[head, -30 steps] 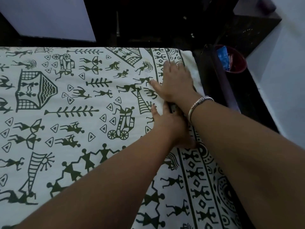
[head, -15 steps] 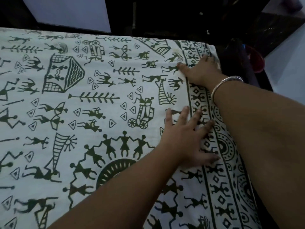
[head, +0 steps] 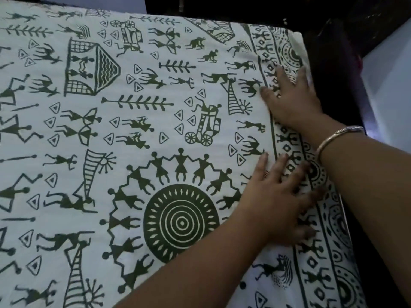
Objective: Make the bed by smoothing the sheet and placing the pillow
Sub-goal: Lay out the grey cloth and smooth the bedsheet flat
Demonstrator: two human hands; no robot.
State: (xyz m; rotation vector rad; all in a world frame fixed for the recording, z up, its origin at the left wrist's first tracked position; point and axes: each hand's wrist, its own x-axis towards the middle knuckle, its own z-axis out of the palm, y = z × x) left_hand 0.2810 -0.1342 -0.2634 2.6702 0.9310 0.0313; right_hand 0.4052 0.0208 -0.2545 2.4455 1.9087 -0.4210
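Observation:
A white sheet printed with dark green tribal figures covers the bed and lies flat across most of the view. My left hand presses flat on it near the patterned right border, fingers spread and straight. My right hand, with a metal bangle on the wrist, lies flat on the border strip farther up, close to the bed's right edge. A slight fold runs along the border between the two hands. No pillow is in view.
The bed's right edge drops into a dark gap beside dark furniture. A pale wall or floor shows at the far right. The head end of the bed meets a dark area at the top.
Both hands have slid toward me along the right border of the sheet, staying flat on it. The view has shifted so the large circle motif now shows.

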